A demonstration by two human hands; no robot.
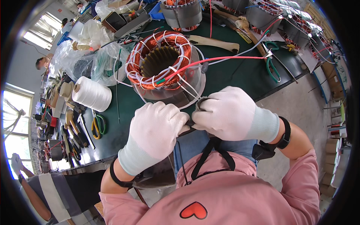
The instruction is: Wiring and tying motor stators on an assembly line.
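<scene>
A motor stator point(183, 98) stands on the bench before me, its ring of copper windings point(132, 67) bound with white cord. Two strands of white cord point(190, 90) run from the near side of the windings down to my right hand point(227, 114). This gloved hand is closed, the strands at its fingers and a dark grey piece showing by its index finger. My left hand point(157, 122), gloved too, is closed beside it, fingertips around something dark and mostly hidden. A red sleeved lead point(221, 58) with a green end crosses over the windings.
Left of the stator lie a white cord spool point(92, 93), plastic bags point(84, 56), yellow-green scissors point(98, 125) and hand tools. Green-handled scissors point(270, 63) and a flat wooden stick point(213, 43) lie behind to the right. More stators point(181, 15) stand farther back. Another person's arm point(33, 193) shows at lower left.
</scene>
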